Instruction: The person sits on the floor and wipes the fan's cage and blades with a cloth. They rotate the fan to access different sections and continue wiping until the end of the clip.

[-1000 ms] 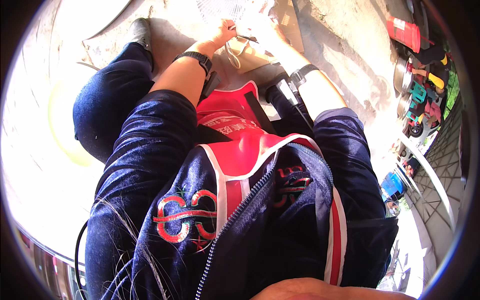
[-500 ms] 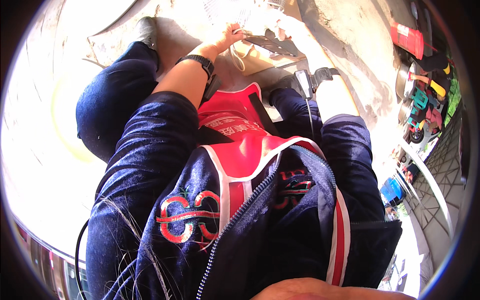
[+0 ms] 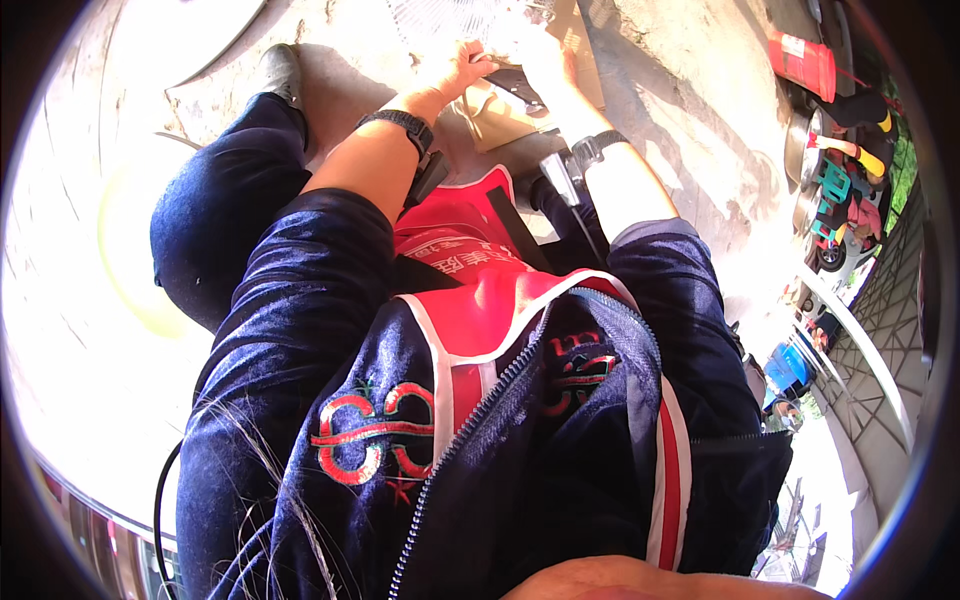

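Observation:
My left hand (image 3: 457,68) is closed, its fingertips pinched together beside a dark flat piece (image 3: 518,88). What lies between those fingers is too small to make out. My right hand (image 3: 545,62) is bent over the far side of that piece, its fingers curled in and washed out by sunlight. Just beyond both hands stands a pale wire-like mesh (image 3: 435,18), partly lost in glare. Under the dark piece sits a tan cardboard box (image 3: 492,120), its flap reaching up behind my right hand.
A bent leg with a grey shoe (image 3: 282,72) rests on the left of the concrete ground (image 3: 670,110). At the far right are a red bucket (image 3: 803,66), metal basins, a person in yellow sleeves (image 3: 870,162) and a blue bucket (image 3: 788,370).
My right hand and forearm have shifted left, closer to my left hand. The dark piece now shows less, more of it hidden by my right hand. My left hand has barely moved.

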Action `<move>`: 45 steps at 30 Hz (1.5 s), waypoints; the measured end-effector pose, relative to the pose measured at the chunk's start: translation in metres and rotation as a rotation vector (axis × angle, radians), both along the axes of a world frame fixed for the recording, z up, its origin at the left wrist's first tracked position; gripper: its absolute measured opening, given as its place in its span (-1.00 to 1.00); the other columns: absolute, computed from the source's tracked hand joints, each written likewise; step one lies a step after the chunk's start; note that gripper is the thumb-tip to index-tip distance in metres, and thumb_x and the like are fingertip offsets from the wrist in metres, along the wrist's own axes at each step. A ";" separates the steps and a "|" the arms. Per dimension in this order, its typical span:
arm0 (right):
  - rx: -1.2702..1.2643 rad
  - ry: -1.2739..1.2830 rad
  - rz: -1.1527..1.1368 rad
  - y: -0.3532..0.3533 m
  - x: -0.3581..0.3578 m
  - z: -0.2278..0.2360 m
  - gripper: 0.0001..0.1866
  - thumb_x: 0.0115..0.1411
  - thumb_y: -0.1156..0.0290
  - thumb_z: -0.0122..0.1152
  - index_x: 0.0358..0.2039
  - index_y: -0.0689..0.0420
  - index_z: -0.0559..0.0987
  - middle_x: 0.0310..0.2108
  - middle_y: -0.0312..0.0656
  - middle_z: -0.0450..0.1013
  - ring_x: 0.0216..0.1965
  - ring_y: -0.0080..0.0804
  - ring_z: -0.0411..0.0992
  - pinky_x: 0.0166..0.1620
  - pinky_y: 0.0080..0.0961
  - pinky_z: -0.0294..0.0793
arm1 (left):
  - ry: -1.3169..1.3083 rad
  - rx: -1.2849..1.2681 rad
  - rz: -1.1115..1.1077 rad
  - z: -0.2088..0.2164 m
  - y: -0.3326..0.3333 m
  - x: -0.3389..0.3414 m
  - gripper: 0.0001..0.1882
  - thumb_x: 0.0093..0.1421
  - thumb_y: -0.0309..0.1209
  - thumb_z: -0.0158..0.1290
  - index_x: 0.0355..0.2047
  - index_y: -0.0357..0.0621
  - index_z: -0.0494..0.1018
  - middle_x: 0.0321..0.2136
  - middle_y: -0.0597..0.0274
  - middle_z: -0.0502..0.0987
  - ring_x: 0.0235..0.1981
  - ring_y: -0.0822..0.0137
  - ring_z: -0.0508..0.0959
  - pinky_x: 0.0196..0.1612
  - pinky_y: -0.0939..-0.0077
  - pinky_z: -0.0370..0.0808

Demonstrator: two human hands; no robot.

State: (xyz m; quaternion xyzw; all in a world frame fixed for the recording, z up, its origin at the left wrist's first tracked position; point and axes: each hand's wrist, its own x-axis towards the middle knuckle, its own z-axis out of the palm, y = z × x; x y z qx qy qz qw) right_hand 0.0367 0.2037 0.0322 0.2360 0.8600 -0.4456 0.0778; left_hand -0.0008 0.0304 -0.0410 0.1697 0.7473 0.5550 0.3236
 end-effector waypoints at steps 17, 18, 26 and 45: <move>0.377 -0.046 0.299 0.011 -0.023 -0.024 -0.61 0.23 0.12 0.16 0.02 -0.03 0.57 -0.15 -0.28 0.59 -0.17 -0.47 0.51 -0.09 -0.46 0.49 | -0.245 0.098 0.028 0.006 0.005 0.000 -0.58 0.13 -0.23 0.26 -0.12 -0.27 0.46 -0.31 0.27 0.55 -0.31 0.41 0.53 -0.10 0.47 0.48; 0.429 -0.096 0.332 0.014 -0.028 -0.019 -0.60 0.24 0.11 0.16 0.03 0.00 0.56 -0.15 -0.27 0.58 -0.17 -0.47 0.51 -0.09 -0.46 0.49 | -0.289 0.137 0.039 0.004 0.005 0.001 -0.61 0.13 -0.25 0.26 -0.16 -0.26 0.47 -0.33 0.29 0.55 -0.34 0.41 0.52 -0.12 0.48 0.48; -0.096 -0.131 0.510 0.025 -0.033 0.012 -0.60 0.26 0.15 0.16 0.02 0.08 0.55 -0.15 -0.24 0.57 -0.14 -0.47 0.50 -0.10 -0.49 0.50 | -0.338 0.338 0.164 -0.005 0.009 0.008 -0.74 0.12 -0.34 0.28 -0.34 -0.19 0.43 -0.43 0.35 0.49 -0.39 0.49 0.49 -0.20 0.57 0.48; -0.623 0.002 0.078 0.044 -0.010 0.051 -0.72 0.31 0.32 0.05 -0.14 0.25 0.58 -0.48 -0.29 0.49 -0.52 -0.57 0.39 -0.44 -0.65 0.37 | -0.366 0.343 0.059 -0.001 0.001 0.004 -0.66 0.08 -0.25 0.33 -0.30 -0.16 0.44 -0.38 0.37 0.50 -0.30 0.47 0.48 -0.15 0.50 0.47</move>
